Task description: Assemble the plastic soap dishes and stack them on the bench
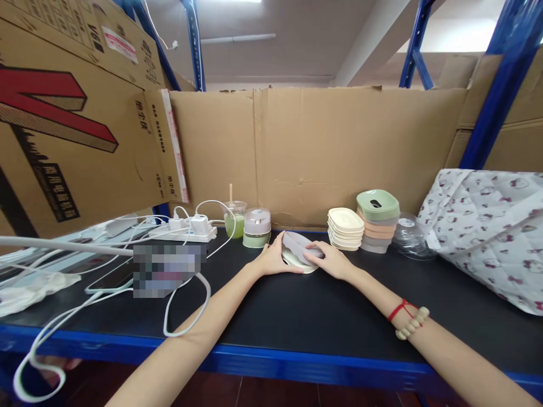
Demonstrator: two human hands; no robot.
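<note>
A grey-lilac plastic piece [297, 240] is held tilted over a cream piece [307, 268] near the middle of the black table mat. My left hand [274, 257] grips the left side of both pieces, thumb and fingers round the edge. From the right, my right hand [333, 260] has its fingers on the grey-lilac piece. Just behind my left hand stands a small round container [257, 228] with a clear domed top and green base. To the right are a stack of cream pieces [345, 228] and a stack of coloured bowls [377, 220], green on top.
Clear domed lids [411, 237] and a patterned quilted bag [487, 226] lie on the right. A cup of green drink [235, 222] stands at the back. White cables, a power strip [182, 233] and a phone [111, 278] fill the left, under a big cardboard box [85, 124].
</note>
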